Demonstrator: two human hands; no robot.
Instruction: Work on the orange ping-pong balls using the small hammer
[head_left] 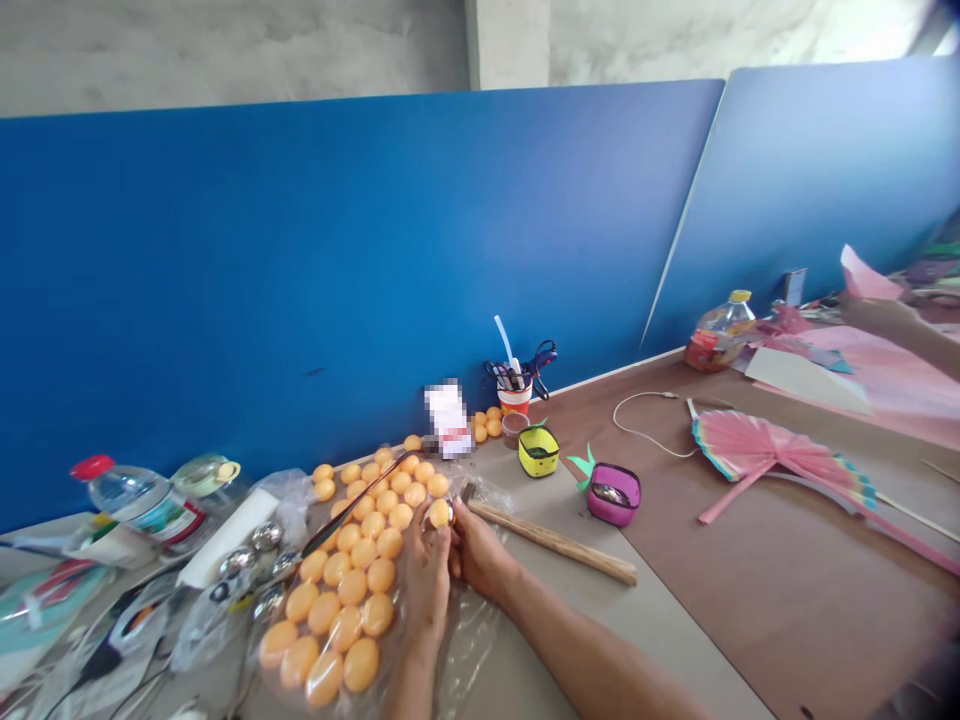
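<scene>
An orange ball (439, 513) is pinched between my two hands, with something shiny at its right side. My left hand (427, 565) closes on the ball from the left and below. From the right, my right hand (480, 548) has its fingers closed against the ball and the shiny part. Beside my left hand lies a clear plastic bag of orange balls (352, 587), with a thin dark rod (352, 507) across it. A wooden-handled tool (559, 543) rests just right of my right hand, its head partly hidden.
Yellow box (538, 452) and purple box (613, 495) stand right of the tool. Bottles (150, 505) and shiny balls (266, 537) are at left. A cup (514, 400) stands by the blue partition (337, 270). Right: pink fan (772, 455), another person's arm (904, 325).
</scene>
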